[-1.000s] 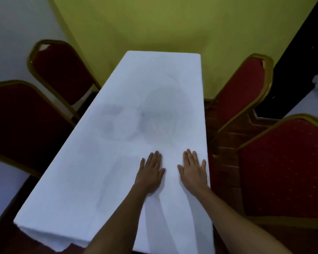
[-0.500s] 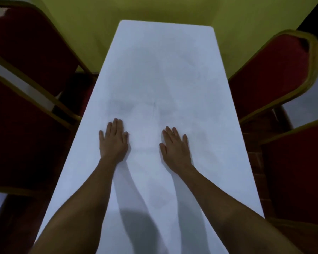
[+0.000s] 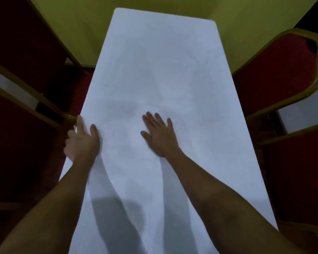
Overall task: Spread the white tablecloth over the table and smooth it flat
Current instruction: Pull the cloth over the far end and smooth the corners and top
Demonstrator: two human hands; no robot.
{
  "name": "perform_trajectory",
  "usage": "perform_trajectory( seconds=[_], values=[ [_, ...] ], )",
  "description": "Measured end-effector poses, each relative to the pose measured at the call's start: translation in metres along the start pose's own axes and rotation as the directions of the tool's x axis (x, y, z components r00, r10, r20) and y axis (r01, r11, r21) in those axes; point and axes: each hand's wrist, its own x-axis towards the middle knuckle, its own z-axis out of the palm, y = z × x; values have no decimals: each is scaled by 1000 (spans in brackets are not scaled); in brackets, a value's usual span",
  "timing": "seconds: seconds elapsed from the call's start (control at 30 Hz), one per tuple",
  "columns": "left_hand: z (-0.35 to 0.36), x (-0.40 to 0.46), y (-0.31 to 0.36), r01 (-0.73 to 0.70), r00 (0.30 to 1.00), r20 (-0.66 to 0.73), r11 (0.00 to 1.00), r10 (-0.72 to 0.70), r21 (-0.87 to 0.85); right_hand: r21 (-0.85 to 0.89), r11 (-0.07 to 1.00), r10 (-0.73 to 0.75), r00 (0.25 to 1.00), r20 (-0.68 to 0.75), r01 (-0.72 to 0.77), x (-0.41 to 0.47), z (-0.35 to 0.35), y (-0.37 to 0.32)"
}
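The white tablecloth (image 3: 165, 74) covers the long narrow table from the near end to the far end and lies mostly flat, with faint creases around the middle. My left hand (image 3: 83, 142) rests on the cloth's left edge, thumb and forefinger on top and the other fingers bent down over the side. It is slightly blurred. My right hand (image 3: 159, 136) lies flat on the cloth near the middle, palm down, fingers spread. Both forearms stretch over the near half and cast shadows on it.
Red padded chairs with gold frames stand close on both sides: two on the left (image 3: 17, 143) and two on the right (image 3: 286, 76), (image 3: 301, 176). A yellow-green wall (image 3: 173, 6) rises just beyond the table's far end.
My left hand has slid outward from the cloth's middle to its left edge, fingers now over the side. The right hand stayed flat near the centre. The camera has moved closer.
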Motion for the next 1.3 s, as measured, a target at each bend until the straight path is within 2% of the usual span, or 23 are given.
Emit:
perform_trajectory(
  seconds=[0.2,0.3,0.33,0.4,0.43,0.47,0.5,0.53,0.57,0.6,0.63,0.7,0.77,0.83,0.9,1.0,1.1,1.17,1.23,1.3],
  values=[
    [-2,-1,-2,4,1000,15,1000,-5,5,2,950,311,949,-51,-311,-20,-22,97],
    [-1,-5,-18,37,996,-78,999,-34,31,-11,914,406,913,-37,-406,-37,-28,128],
    [0,-9,-21,25,993,-117,999,-21,33,4,905,426,904,-39,-426,-44,-26,133],
    [12,-22,-11,-96,987,-124,994,102,60,-8,871,491,870,-53,-492,-59,-23,141],
    [28,-31,5,-241,963,-98,966,250,93,15,837,546,835,-61,-547,-62,-21,150],
    [34,-42,35,-412,911,12,906,413,98,51,778,628,777,-46,-626,-65,-27,150],
    [51,-60,50,-563,826,46,823,561,75,96,698,715,697,-53,-710,-74,-22,147],
    [97,-38,145,-717,697,111,693,709,76,119,597,802,584,-130,-794,-35,-34,202],
    [110,-50,176,-759,642,167,651,748,2,123,481,875,466,-130,-868,-34,-33,210],
    [111,-68,196,-798,575,250,602,779,-38,157,412,910,396,-123,-897,-39,-34,208],
    [110,-79,209,-827,508,328,558,796,-74,164,372,928,362,-87,-914,-45,-34,205],
    [111,-79,211,-861,460,347,506,817,-50,153,348,938,342,-64,-925,-52,-31,192],
    [105,-51,215,-836,508,287,545,812,-61,189,327,945,319,-75,-926,-45,-34,180],
    [95,-23,224,-831,539,239,556,807,-5,188,376,926,366,-87,-907,-31,-44,169],
    [89,5,226,-796,588,260,605,766,19,182,513,858,497,-128,-839,-10,-46,150],
    [84,53,210,-698,704,218,715,676,39,184,690,724,674,-148,-700,34,-45,117],
    [65,110,177,-575,814,166,813,557,88,195,854,510,849,-139,-482,89,-41,77],
    [50,143,154,-456,888,134,881,440,125,184,951,272,955,-119,-248,122,-37,43],
    [43,168,139,-306,951,82,944,297,126,150,988,43,998,-55,-34,154,-28,14],
    [40,174,135,-215,976,48,968,211,129,87,994,-68,998,-10,68,177,-18,-1]
  ],
)
